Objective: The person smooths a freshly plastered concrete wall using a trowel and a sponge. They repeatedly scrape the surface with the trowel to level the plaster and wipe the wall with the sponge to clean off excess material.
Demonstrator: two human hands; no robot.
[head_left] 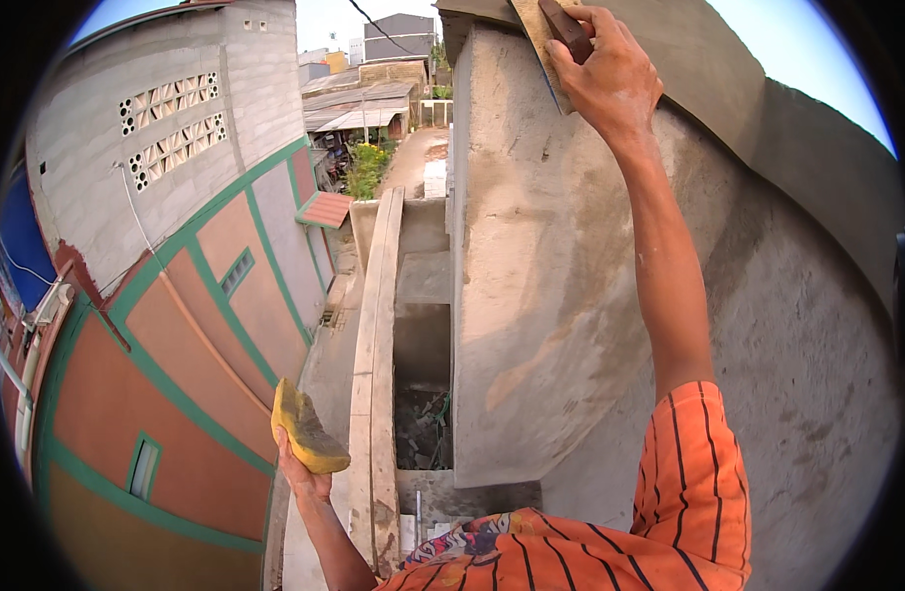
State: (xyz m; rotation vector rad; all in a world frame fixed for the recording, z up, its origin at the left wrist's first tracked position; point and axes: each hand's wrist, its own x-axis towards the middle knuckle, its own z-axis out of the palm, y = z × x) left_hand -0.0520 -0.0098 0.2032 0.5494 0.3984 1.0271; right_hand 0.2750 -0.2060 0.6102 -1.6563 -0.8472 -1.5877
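Observation:
My right hand is raised at the top, gripping the dark wooden handle of a flat plastering float. The float lies at the upper edge of a rough plastered concrete wall, under a grey overhanging band. Low at the left, my left hand holds a thick yellow sponge, its top smeared with grey. The sponge is out over the gap beside a long narrow plank, apart from the wall.
A neighbouring building with orange panels and green trim stands left, across a narrow passage far below. A recess with rubble lies below beside the plank. Roofs, plants and a small red awning are farther off.

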